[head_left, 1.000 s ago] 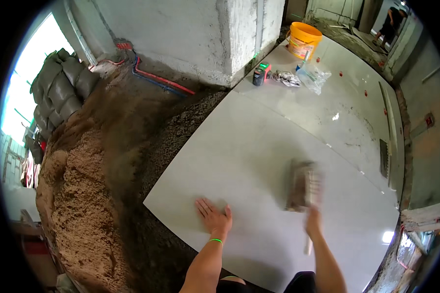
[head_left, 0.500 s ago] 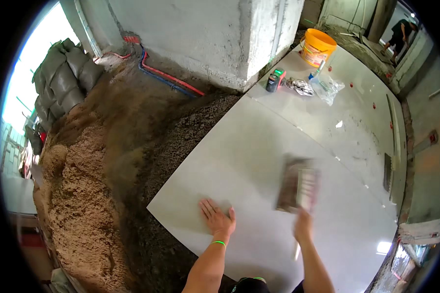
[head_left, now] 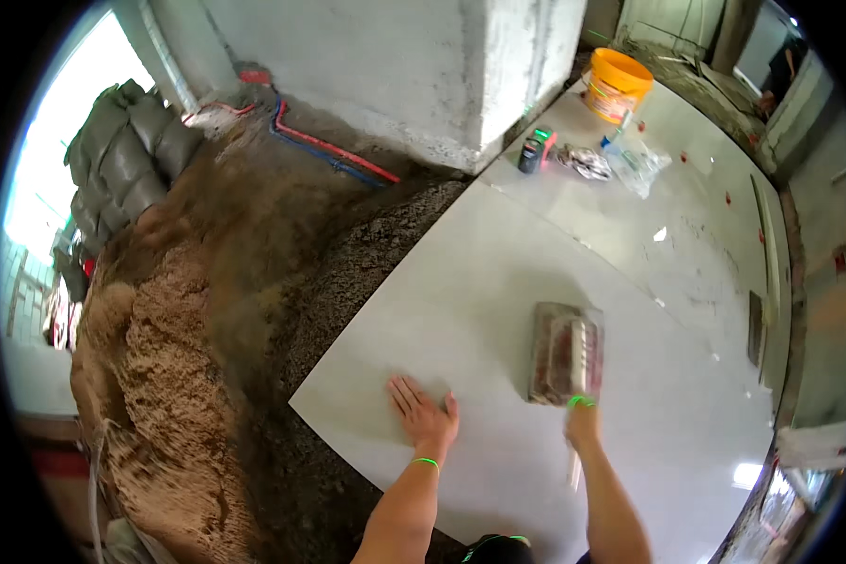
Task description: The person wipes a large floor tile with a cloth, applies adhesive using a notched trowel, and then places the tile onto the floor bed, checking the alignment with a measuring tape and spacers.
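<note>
My left hand (head_left: 421,418) lies flat on a large pale floor tile (head_left: 432,310), fingers spread, near the tile's left corner. A thin green line shows across that wrist. My right hand (head_left: 583,428) is closed round the pale handle of a wide mallet (head_left: 564,352). The mallet has a rectangular, grimy reddish-brown head with a light bar along it, and it is over the middle of the tile. I cannot tell whether it touches the surface. A green streak shows where the handle meets my fingers.
Damp mortar and heaped sand (head_left: 179,357) border the tile on the left, before stacked sacks (head_left: 127,155) and red-blue pipes (head_left: 334,150). A yellow bucket (head_left: 618,80), tool (head_left: 533,150) and plastic bag (head_left: 641,167) sit farther back by a concrete column. A person (head_left: 782,66) is at the upper right.
The mallet in my right hand has shifted leftward across the tile and looks less blurred. My left hand stays on the tile. The person at the back is now more hidden.
</note>
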{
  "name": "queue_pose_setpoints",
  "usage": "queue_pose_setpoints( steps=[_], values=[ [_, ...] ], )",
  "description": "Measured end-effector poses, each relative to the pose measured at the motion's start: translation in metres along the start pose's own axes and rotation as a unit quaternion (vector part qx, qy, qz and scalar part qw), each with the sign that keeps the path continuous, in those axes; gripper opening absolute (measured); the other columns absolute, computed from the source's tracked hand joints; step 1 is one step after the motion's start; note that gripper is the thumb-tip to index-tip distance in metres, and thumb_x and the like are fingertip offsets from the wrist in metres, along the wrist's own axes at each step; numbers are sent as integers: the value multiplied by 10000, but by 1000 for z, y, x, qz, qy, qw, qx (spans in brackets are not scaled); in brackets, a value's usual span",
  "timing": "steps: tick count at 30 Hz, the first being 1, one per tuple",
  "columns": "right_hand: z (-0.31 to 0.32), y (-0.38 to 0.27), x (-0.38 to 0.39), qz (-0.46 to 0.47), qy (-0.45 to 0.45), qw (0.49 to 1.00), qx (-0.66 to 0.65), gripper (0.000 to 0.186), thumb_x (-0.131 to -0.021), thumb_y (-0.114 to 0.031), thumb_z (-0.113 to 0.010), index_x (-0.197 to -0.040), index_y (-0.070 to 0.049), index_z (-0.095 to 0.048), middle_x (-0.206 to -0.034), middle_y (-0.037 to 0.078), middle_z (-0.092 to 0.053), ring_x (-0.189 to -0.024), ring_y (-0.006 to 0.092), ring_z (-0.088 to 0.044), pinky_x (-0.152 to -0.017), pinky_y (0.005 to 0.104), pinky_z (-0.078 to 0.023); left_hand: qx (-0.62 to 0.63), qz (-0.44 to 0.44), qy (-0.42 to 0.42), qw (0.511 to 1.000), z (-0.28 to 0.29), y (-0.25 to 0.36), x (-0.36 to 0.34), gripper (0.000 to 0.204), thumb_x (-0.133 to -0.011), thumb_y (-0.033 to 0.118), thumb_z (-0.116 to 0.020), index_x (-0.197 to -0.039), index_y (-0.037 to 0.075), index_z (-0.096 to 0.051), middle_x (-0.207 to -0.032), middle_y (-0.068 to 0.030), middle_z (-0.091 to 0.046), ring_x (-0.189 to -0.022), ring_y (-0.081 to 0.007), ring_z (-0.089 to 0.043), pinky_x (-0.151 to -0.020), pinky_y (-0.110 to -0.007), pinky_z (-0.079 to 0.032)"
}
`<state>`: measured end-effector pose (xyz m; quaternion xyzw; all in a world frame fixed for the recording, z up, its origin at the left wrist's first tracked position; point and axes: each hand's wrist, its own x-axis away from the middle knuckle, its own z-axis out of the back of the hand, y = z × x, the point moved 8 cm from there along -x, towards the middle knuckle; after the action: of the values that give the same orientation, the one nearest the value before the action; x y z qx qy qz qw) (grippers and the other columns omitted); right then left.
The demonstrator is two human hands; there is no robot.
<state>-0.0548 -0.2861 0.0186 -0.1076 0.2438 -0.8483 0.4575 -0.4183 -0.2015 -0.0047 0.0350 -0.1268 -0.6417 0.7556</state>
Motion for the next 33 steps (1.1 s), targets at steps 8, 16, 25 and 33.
queue_pose_setpoints(
  steps=[8, 16, 25, 33],
  values=[
    [124, -136, -27, -73, -71, 949, -299, 379, -989, -438, -438, -953, -73, -538, -619, 16, -470, -470, 86, -422, -388, 260, -347, -25, 31, 2, 999, 4, -45, -16, 899, -917, 532, -395, -1463, -133, -135, -1569, -270, -41, -1472, -367, 6, -1193, -443, -7],
    [-76, -88, -52, -174, -308, 934, -56, 458, -998, -437, -390, -885, -28, -564, -655, 150, -566, -548, 247, -576, -499, 424, -476, -11, 11, 8, 1000, 1, -13, -26, 911, -915, 535, -403, -1464, -135, -121, -1572, -263, -46, -1472, -366, -6, -1194, -440, -9],
    [139, -144, -16, -70, -6, 944, -322, 367, -1020, -404, -398, -857, -96, -513, -629, -26, -429, -479, 70, -385, -403, 259, -315, -4, 18, 11, 1000, 4, -25, -34, 905, -908, 520, -418, -1458, -141, -137, -1564, -278, -64, -1469, -372, -21, -1195, -441, -23],
    [-26, -167, -93, -236, -333, 880, -243, 423, -984, -440, -461, -883, -36, -540, -587, 72, -495, -456, 225, -492, -427, 375, -434, 6, 15, 13, 1000, 2, -24, -36, 908, -906, 524, -416, -1457, -142, -141, -1562, -279, -75, -1467, -382, -29, -1194, -445, -30]
  ],
)
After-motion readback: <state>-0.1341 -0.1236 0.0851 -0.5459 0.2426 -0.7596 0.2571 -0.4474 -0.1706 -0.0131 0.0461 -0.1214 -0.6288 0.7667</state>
